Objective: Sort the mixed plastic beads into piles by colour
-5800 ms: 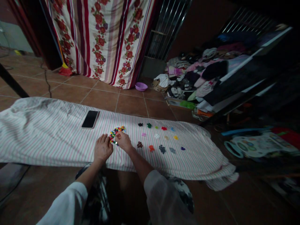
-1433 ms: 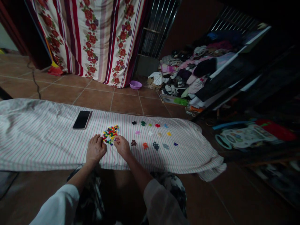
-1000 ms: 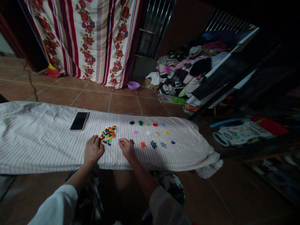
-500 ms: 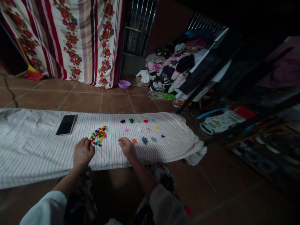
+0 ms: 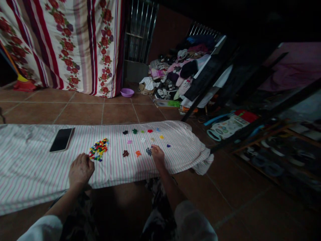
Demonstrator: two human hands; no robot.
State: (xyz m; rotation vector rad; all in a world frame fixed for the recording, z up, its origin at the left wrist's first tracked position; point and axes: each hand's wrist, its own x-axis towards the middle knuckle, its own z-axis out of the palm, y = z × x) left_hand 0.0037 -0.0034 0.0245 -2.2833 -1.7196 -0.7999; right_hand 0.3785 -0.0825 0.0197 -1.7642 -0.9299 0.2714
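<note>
A mixed heap of small coloured pieces [image 5: 99, 149] lies on a striped cloth [image 5: 115, 172]. My left hand [image 5: 81, 168] rests at the heap's left edge, fingers bent; its fingertips are too small and dim to read. To the right, small piles sorted by colour are spread out, among them brown [image 5: 125, 153], orange [image 5: 138, 153], red [image 5: 149, 131] and yellow [image 5: 161, 137]. My right hand [image 5: 157, 155] is over the right side of the dark grey pile [image 5: 148, 151], its fingers pinched together. Whatever it holds cannot be made out. Dark blue pieces [image 5: 168, 146] lie to its right.
A phone [image 5: 61, 140] lies on the cloth left of the heap. Beyond, on the tiled floor, are a purple basin [image 5: 127, 92], a pile of clothes [image 5: 175, 72] and a red dustpan [image 5: 24, 85]. A rack [image 5: 265, 150] stands at the right.
My right hand has moved right, from beside the orange pile to the dark grey pile, uncovering the brown pile. My left hand stays by the heap. The view has shifted slightly.
</note>
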